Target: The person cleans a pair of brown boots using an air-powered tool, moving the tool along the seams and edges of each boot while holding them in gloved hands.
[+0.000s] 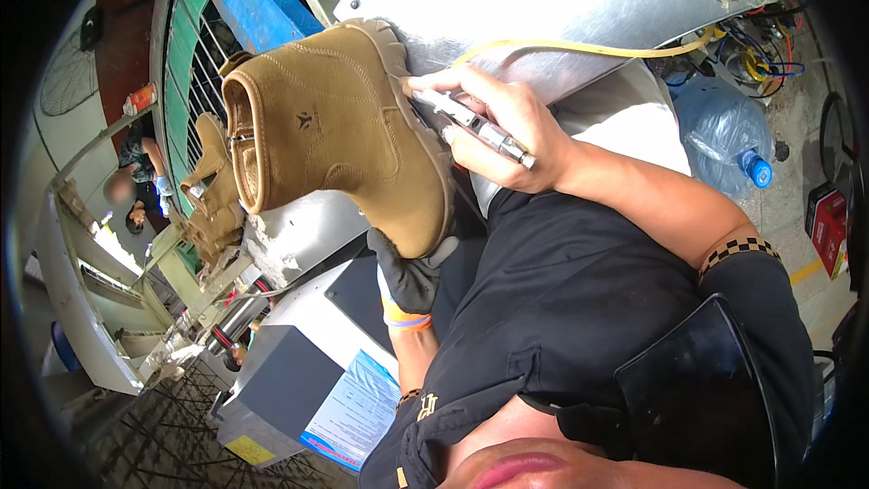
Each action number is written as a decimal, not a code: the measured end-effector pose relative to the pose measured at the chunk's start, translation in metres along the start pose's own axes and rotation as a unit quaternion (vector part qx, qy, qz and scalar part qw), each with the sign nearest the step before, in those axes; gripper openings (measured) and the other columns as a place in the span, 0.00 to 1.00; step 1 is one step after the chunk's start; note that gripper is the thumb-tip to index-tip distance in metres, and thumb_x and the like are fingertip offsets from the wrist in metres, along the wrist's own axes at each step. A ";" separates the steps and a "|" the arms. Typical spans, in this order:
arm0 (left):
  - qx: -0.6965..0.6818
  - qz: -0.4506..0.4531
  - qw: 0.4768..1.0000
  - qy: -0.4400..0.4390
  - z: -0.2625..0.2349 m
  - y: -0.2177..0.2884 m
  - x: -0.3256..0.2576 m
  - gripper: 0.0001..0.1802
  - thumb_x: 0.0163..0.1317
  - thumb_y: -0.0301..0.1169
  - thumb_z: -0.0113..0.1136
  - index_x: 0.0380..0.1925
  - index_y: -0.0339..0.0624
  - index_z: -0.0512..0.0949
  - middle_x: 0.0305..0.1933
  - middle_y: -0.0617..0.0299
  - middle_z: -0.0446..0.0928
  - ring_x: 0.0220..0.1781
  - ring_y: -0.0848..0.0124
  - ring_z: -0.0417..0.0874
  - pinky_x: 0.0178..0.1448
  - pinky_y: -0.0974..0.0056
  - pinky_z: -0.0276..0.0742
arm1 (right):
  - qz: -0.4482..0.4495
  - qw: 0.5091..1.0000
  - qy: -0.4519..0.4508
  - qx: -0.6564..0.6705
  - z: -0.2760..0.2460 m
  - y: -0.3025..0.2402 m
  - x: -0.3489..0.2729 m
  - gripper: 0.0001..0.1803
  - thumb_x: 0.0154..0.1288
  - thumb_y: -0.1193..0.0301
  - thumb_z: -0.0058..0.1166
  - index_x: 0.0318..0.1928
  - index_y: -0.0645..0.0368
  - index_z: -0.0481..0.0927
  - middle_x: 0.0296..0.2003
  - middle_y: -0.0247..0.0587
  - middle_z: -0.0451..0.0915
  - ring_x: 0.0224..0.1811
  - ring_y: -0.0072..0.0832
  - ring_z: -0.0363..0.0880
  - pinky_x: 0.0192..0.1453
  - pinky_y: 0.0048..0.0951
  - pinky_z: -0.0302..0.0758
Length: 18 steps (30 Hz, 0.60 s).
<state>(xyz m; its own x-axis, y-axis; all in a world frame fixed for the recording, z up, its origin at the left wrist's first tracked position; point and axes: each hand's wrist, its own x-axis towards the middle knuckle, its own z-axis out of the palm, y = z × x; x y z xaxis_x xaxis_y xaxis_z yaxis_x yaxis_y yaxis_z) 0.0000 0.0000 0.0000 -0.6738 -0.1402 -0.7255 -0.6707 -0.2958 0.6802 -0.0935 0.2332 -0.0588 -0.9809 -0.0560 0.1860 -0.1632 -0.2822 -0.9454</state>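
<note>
A tan high-top boot [335, 127] lies on its side before me, with a lined opening at the left and its sole toward my body. My left hand [412, 276], in a dark grey glove, is closed around its toe end. My bare right hand [511, 127] grips a slim silver pen-shaped tool [484, 131]. The tool's front end points at the seam between the boot's upper and sole, close to my fingertips. Whether the tip touches the boot, I cannot tell.
A shiny metal worktop [543, 0] carries a yellow hose [588, 49]. More tan boots [213, 195] stand at the left by a green-edged rack [188, 4]. A co-worker [140, 167] is farther off. A clear water jug [720, 131], loose wires [765, 59] and a red box [826, 226] lie at the right.
</note>
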 end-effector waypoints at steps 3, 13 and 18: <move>-0.013 -0.011 1.000 -0.013 0.009 -0.003 0.001 0.40 0.68 0.63 0.47 0.71 0.50 0.60 0.67 0.52 0.71 0.61 0.50 0.79 0.51 0.54 0.88 | 0.018 1.000 -0.013 0.009 -0.003 -0.004 -0.004 0.29 0.58 0.76 0.51 0.63 0.63 0.73 0.21 0.34 0.73 0.21 0.16 0.66 0.29 0.22 0.66; -0.091 -0.033 0.986 -0.132 0.036 -0.005 0.002 0.42 0.69 0.64 0.43 0.71 0.46 0.59 0.67 0.50 0.70 0.64 0.47 0.77 0.59 0.52 0.84 | 0.017 0.996 -0.063 -0.068 -0.018 -0.015 -0.015 0.28 0.54 0.72 0.57 0.58 0.60 0.73 0.29 0.46 0.82 0.25 0.37 0.80 0.35 0.31 0.76; -0.110 -0.042 0.977 -0.176 0.057 -0.006 0.002 0.44 0.70 0.63 0.41 0.72 0.39 0.55 0.69 0.44 0.66 0.65 0.45 0.75 0.60 0.51 0.83 | 0.083 0.989 -0.101 -0.073 -0.034 -0.031 -0.024 0.27 0.54 0.72 0.56 0.58 0.60 0.74 0.26 0.43 0.79 0.24 0.34 0.77 0.34 0.31 0.75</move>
<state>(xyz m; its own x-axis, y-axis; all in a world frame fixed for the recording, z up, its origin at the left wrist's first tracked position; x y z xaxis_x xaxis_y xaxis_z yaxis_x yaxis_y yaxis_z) -0.0152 0.0557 0.0003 -0.7103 0.2152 -0.6702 -0.6711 -0.4944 0.5525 -0.0682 0.2759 -0.0434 -0.9567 -0.2845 0.0613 -0.0301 -0.1128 -0.9932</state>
